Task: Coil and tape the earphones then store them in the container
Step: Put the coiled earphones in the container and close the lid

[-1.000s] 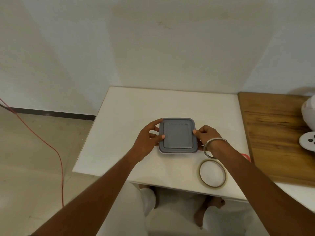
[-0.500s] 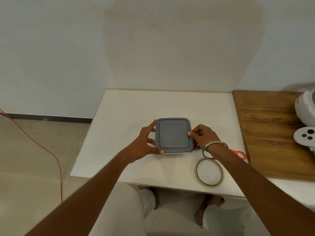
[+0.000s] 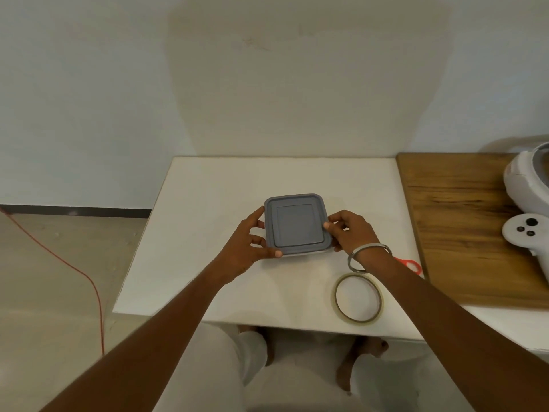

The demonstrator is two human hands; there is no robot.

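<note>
A square container with a grey lid (image 3: 297, 226) sits on the white table (image 3: 208, 203), lid closed. My left hand (image 3: 248, 249) grips its left edge, thumb at the near left corner. My right hand (image 3: 352, 233) holds the right edge, a metal bangle on the wrist. A roll of clear tape (image 3: 358, 298) lies flat near the table's front edge, to the right of the container. The earphones are not visible.
Red-handled scissors (image 3: 411, 265) peek out behind my right forearm. A wooden board (image 3: 463, 227) lies to the right, carrying a white appliance (image 3: 527, 179) and a white controller (image 3: 527, 233). A red cable (image 3: 74, 272) runs across the floor at left.
My left thumb has slid from the lid's left side to its near left corner. The container stays on the table; the camera view has shifted slightly.
</note>
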